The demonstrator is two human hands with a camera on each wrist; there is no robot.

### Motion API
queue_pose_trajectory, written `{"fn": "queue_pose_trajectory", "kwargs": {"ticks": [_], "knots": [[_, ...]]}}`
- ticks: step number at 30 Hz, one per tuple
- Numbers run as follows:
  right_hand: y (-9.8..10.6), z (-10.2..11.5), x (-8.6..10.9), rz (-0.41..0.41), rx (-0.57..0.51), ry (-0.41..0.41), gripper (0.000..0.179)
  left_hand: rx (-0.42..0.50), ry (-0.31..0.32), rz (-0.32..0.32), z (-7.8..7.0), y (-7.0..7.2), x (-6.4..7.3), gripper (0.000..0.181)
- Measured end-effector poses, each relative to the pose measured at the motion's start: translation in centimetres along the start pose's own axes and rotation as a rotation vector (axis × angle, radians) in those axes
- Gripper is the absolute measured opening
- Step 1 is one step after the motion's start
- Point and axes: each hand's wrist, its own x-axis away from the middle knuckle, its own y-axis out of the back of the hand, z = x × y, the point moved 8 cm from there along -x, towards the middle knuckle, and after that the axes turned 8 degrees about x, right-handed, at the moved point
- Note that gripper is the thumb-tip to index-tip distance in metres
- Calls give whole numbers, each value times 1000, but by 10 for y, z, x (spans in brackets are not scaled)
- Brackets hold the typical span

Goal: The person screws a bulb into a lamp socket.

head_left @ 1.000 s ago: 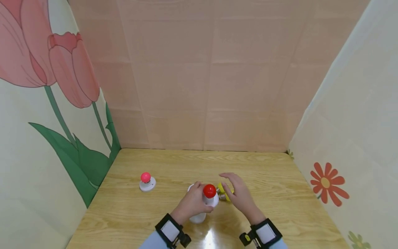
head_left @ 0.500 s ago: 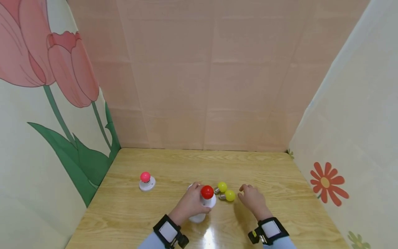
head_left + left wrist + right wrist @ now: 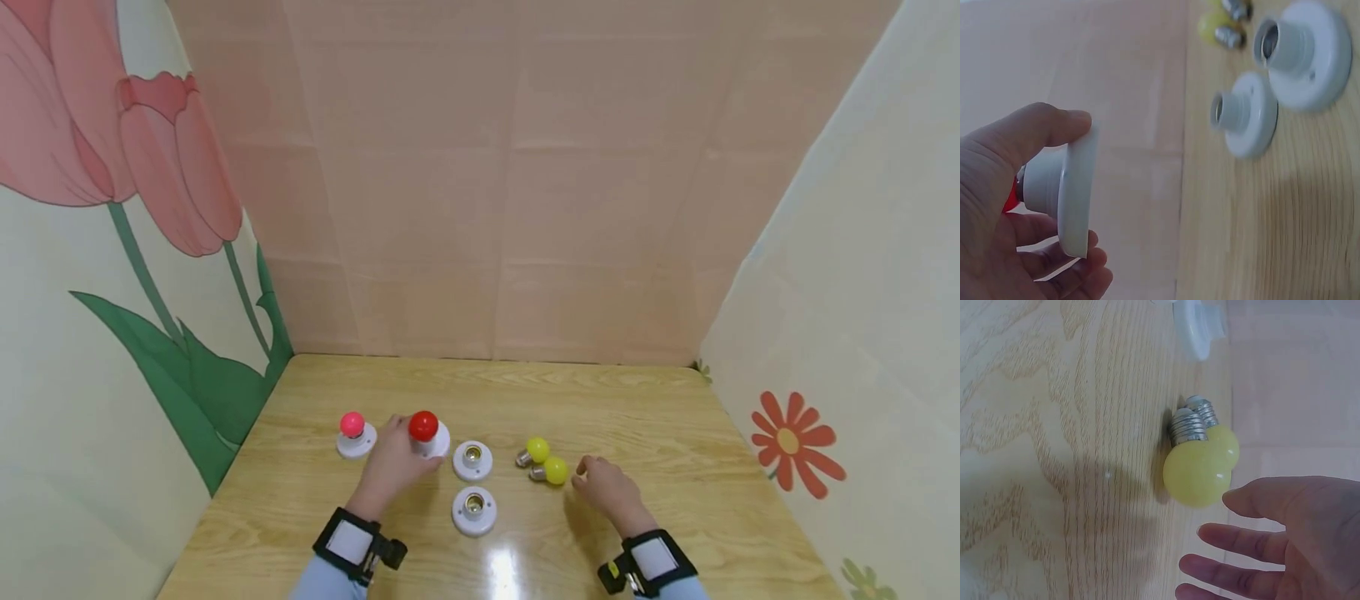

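Observation:
My left hand (image 3: 395, 463) grips a white lamp holder (image 3: 1079, 194) by the edge of its round base, thumb on one side and fingers on the other. A red bulb (image 3: 423, 426) sits in that holder. In the left wrist view the holder is clear of the table. My right hand (image 3: 609, 493) holds nothing; its fingers are loosely bent beside two yellow bulbs. The nearer yellow bulb (image 3: 1196, 474) lies on its side close to the thumb, overlapping the farther yellow bulb (image 3: 537, 450).
Left of the left hand, a pink bulb (image 3: 352, 424) stands in a white lamp holder (image 3: 356, 442). Two bulbless lamp holders, a back one (image 3: 472, 461) and a front one (image 3: 474, 511), stand mid-table. A pinkish wall hanging rises behind the wooden table (image 3: 637, 400).
My left hand has carried the holder with the red bulb leftward and away from me, uncovering the two bulbless holders. The right hand moved right, off the yellow bulbs, then stayed.

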Motion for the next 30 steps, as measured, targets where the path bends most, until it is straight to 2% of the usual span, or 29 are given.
{"fn": "queue_pose_trajectory", "kwargs": {"ticks": [4,8,13,18,21,23,30], "knots": [[-3,-1,-1,10,-5,-3,28,-29,52,-90,23,22,-4,60],[-3,-1,-2,8,-18,1,28,-16,108,-122,46,24,-10,60],[-3,1,-2,-7,-42,17,28,-4,123,-148,73,9,-16,57],[-3,4,-3,-5,-55,20,27,-46,61,-207,93,-12,-20,53],[-3,6,-2,-6,-60,27,26,-68,43,-226,100,-22,-21,56],[-2,7,-2,-5,-64,30,25,-71,53,-225,104,-27,-21,59],[0,10,1,6,-72,21,23,-71,80,-223,107,-36,-24,63]]}}
